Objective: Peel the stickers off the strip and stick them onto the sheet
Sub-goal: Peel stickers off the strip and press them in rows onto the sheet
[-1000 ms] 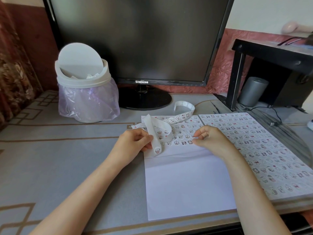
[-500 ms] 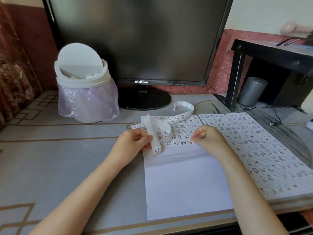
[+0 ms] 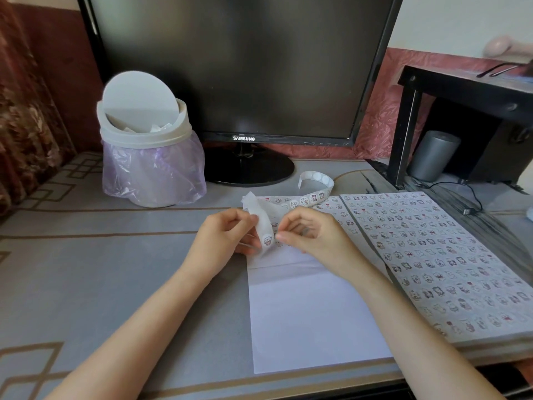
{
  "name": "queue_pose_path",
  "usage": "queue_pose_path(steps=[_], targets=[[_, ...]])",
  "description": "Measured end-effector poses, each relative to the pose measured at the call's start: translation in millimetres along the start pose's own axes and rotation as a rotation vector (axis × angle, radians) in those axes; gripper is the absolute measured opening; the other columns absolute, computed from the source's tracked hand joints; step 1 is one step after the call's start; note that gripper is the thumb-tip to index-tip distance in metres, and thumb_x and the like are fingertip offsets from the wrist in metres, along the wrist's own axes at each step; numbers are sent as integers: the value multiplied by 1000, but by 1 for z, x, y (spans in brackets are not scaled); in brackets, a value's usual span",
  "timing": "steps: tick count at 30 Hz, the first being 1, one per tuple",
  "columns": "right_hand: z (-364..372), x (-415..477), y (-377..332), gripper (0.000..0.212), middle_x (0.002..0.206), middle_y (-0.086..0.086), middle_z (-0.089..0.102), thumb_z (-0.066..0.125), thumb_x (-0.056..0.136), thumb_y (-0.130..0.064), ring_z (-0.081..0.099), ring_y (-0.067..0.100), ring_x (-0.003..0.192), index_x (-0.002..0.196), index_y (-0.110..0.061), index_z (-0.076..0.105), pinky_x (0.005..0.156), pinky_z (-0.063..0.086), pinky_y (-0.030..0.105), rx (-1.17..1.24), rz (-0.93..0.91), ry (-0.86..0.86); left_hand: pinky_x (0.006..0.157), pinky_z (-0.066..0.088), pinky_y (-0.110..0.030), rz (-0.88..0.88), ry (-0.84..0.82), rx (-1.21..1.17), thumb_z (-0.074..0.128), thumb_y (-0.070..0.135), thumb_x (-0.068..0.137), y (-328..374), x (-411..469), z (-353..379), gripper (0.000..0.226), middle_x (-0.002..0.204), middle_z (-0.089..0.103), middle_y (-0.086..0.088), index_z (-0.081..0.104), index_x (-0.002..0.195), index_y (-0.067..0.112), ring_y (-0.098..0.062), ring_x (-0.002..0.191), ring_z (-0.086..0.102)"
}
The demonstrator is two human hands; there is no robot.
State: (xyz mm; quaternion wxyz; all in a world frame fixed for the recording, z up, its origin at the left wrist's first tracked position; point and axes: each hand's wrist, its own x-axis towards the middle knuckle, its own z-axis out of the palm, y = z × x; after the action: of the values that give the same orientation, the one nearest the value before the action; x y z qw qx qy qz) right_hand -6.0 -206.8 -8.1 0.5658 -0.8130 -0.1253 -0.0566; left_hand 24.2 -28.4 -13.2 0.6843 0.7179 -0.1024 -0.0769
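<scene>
Grey desk (image 3: pixel 115 269) with a monitor (image 3: pixel 230 67) behind the white sheet (image 3: pixel 311 313). Over the sheet's top edge, left hand (image 3: pixel 227 238) grips the strip (image 3: pixel 261 220) with curled fingers. Right hand (image 3: pixel 314 235) is curled too, fingertips pinching the sticker (image 3: pixel 267 240) at the strip's end.

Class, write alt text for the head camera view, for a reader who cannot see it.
Over a white sheet on a desk, a person's left hand holds a curled sticker strip while the right hand reaches for a sticker at its end. A bin and monitor stand behind.
</scene>
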Motion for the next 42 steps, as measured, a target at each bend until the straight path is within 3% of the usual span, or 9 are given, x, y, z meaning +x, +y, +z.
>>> queue_pose_path(steps=[6, 13, 24, 32, 34, 37, 42], targets=[[7, 2, -3, 18, 74, -4, 64, 75, 75, -2, 57, 0, 66, 80, -13, 63, 55, 39, 8, 77, 5, 31, 54, 55, -22, 11, -8, -51, 54, 12, 94, 2, -2, 1, 25, 73, 68, -15, 61, 92, -11, -16, 55, 65], [7, 3, 1, 18, 74, -3, 66, 76, 73, -1, 60, 9, 73, 78, -15, 66, 72, 47, 18, 106, 15, 64, 60, 56, -21, -2, -58, -71, 51, 18, 96, 4, -4, 4, 29, 73, 69, -11, 65, 89, -6, -17, 61, 66], [4, 1, -3, 17, 60, -12, 65, 70, 76, 7, 58, -4, 57, 78, -10, 67, 51, 40, 6, 126, -2, 102, 70, 56, -19, 27, -145, 30, 62, 8, 88, 2, -4, 3, 10, 71, 69, -8, 67, 92, -1, -12, 66, 67], [5, 1, -2, 17, 63, -9, 66, 72, 76, 5, 58, -2, 59, 76, -11, 67, 52, 40, 7, 102, -15, 108, 69, 55, -17, 20, -138, 42, 62, 9, 88, 0, -3, 3, 11, 73, 70, -9, 67, 91, 0, -12, 67, 67], [5, 1, -1, 18, 65, -8, 65, 72, 77, 4, 58, 0, 61, 76, -13, 67, 56, 41, 8, 92, -12, 103, 71, 56, -19, 15, -125, 41, 63, 11, 88, 0, -3, 4, 11, 75, 71, -9, 68, 91, 1, -13, 68, 68], [6, 2, 3, 19, 72, -7, 66, 72, 78, -1, 59, 7, 71, 76, -19, 67, 71, 47, 22, 43, -2, 88, 74, 58, -24, 5, -109, 46, 65, 15, 87, 0, -3, 4, 13, 80, 72, -12, 69, 88, 3, -15, 70, 68], [6, 1, 6, 11, 74, -7, 64, 74, 79, -14, 50, 6, 68, 77, -22, 67, 65, 36, 23, -68, 8, 55, 68, 58, -23, -23, -82, 63, 62, 14, 89, -2, -1, 3, 14, 83, 72, -13, 69, 88, 1, -14, 69, 68]])
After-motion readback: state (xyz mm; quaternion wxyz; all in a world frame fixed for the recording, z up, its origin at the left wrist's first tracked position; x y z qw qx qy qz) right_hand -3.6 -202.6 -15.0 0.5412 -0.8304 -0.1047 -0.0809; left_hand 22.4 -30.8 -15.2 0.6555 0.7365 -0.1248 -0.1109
